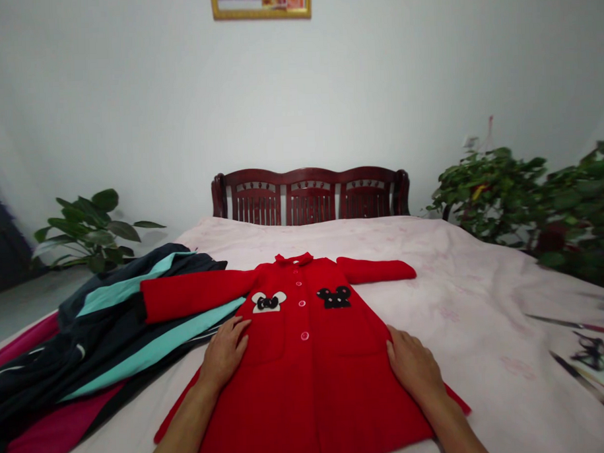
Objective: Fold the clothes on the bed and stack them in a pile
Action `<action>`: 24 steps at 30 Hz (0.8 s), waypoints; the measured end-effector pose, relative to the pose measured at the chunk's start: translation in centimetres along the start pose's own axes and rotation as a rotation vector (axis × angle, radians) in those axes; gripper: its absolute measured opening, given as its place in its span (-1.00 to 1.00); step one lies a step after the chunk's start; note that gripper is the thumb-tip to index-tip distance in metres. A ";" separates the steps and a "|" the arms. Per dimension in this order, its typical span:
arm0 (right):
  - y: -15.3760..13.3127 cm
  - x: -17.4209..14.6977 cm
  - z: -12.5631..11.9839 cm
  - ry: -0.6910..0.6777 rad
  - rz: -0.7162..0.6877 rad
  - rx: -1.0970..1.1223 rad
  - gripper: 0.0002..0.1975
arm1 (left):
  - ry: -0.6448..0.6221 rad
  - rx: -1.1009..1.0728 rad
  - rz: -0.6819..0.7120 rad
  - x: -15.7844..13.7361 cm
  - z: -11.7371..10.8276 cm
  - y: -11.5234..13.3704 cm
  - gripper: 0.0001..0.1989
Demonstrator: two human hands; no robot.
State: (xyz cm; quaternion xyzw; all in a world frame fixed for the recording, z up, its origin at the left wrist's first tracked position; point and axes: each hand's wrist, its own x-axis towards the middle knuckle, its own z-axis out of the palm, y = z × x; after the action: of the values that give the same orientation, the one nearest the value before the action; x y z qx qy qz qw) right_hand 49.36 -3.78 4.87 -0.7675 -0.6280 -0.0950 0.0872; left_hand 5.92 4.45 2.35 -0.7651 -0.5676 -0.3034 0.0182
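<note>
A red button-up coat (293, 398) lies spread face up, collar away from me and both sleeves stretched out sideways. Its chest carries a white ear-shaped patch with a black bow (269, 301) and a black dotted patch (334, 297). My left hand (226, 351) rests on the coat's left side below the white patch, fingers extended. On the opposite side edge lies my right hand (414, 368), its fingers also laid out along the cloth. The left-hand sleeve overlaps a heap of dark clothes (108, 352) with turquoise and magenta parts.
The coat is on a pale pink bedsheet (474, 339). A dark wooden headboard (311, 193) stands at the far end. Leafy plants flank the bed at left (94, 227) and right (509, 199). Thin pen-like items and dark-framed glasses (590, 352) lie at the right edge.
</note>
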 end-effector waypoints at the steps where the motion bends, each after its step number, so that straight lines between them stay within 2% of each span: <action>1: 0.0 0.0 0.0 -0.002 0.001 -0.002 -0.56 | -0.003 0.001 0.003 0.0 0.0 0.0 -0.63; 24: -0.1 -0.1 -0.3 -0.022 0.017 -0.018 -0.55 | -0.024 -0.005 -0.010 0.0 -0.2 0.2 -0.62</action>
State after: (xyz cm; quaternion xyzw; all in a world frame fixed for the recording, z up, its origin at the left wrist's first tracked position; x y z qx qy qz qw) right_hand 49.19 -3.96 5.18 -0.7744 -0.6216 -0.0917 0.0743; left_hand 6.01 4.25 2.59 -0.7661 -0.5706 -0.2957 0.0077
